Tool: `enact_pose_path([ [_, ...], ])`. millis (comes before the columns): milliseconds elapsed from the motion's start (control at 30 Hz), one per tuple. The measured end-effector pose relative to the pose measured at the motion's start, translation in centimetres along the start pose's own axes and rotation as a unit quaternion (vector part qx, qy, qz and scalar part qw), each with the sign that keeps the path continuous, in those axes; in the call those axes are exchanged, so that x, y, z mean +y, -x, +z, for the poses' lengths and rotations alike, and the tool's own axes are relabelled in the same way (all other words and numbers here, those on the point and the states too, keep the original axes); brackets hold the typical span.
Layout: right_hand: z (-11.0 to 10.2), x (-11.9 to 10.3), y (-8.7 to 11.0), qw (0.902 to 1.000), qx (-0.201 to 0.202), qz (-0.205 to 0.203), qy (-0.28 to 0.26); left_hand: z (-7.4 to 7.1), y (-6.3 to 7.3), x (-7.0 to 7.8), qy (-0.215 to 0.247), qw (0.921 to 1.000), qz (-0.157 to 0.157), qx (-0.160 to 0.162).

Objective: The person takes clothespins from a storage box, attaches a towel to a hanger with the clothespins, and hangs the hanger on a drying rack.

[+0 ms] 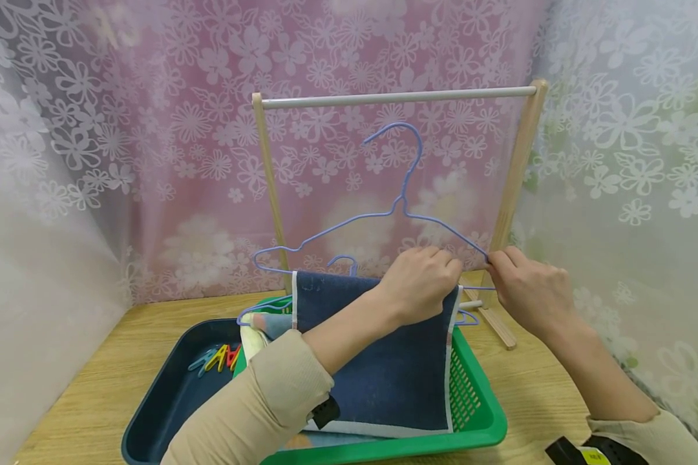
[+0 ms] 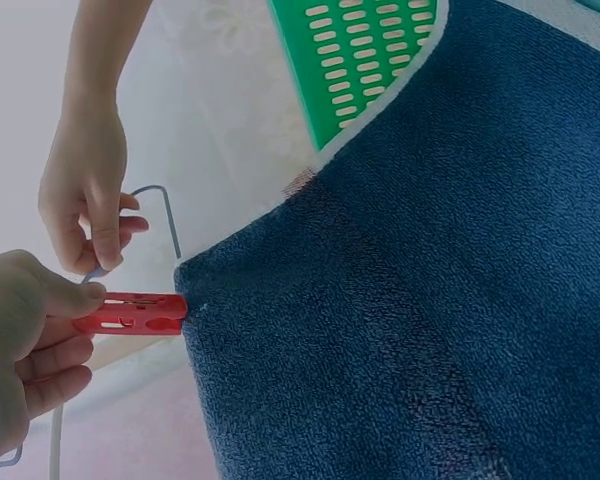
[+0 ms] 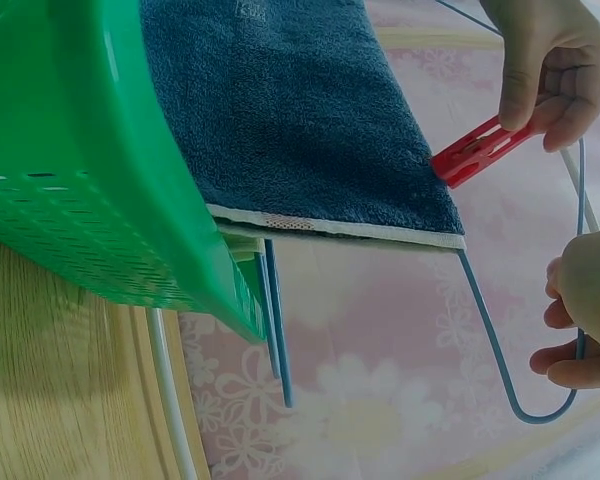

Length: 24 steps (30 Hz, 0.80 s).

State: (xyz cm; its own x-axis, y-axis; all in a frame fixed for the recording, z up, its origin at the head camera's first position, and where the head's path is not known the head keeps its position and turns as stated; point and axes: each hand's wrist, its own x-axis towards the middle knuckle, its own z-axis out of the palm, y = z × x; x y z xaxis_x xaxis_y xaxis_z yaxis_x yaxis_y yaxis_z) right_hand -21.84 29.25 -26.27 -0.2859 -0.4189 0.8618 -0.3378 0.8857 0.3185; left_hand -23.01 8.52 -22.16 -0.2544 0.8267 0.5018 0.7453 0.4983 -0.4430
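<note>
Basically a soft-goods job: the dark blue towel (image 1: 395, 368) is draped over the bottom bar of the blue hanger (image 1: 404, 201), hanging over the green basket (image 1: 485, 413). Left hand (image 1: 421, 284) pinches a red clothespin (image 2: 135, 313), nose at the towel's top fold near the corner; can't tell if it has bitten on. Right hand (image 1: 529, 294) pinches the hanger's right end, thumb against fingers. Towel looks limp, light, grippy terry, nothing fragile; I'd expect it to bunch or slide along thin wire, so take it at the top fold, by the corners. Hanger reads light and a bit springy; hold it at the end or neck. Clothespin: hard, best squeezed at its tail. Surface is a wood-grain table (image 1: 87, 381), dark tray (image 1: 163, 394) with more clothespins (image 1: 218, 357) left of the basket. Behind, a wooden rack with a pale crossbar (image 1: 395, 97); floral curtains (image 1: 209, 148) wall it in.
</note>
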Motion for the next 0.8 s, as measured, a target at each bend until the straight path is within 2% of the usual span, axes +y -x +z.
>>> enact_pose_path([
  [100, 0.0, 0.1, 0.0, 1.0, -0.001, -0.001, 0.001, 0.0, -0.1, -0.1, 0.023, 0.9997, -0.007, 0.007],
  [300, -0.1, 0.1, 0.1, 1.0, -0.006, -0.003, 0.001, 0.3, -0.4, -0.3, 0.073, 0.9969, -0.027, 0.0],
  [567, -0.4, 0.2, -0.2, 0.9999, -0.001, -0.01, 0.0, 0.1, -1.0, -0.9, 0.142, 0.9882, -0.055, -0.018],
  [800, -0.5, 0.3, -0.5, 0.9996, 0.002, -0.025, -0.009, 0.6, -1.4, -0.9, 0.185, 0.9811, -0.053, -0.024],
])
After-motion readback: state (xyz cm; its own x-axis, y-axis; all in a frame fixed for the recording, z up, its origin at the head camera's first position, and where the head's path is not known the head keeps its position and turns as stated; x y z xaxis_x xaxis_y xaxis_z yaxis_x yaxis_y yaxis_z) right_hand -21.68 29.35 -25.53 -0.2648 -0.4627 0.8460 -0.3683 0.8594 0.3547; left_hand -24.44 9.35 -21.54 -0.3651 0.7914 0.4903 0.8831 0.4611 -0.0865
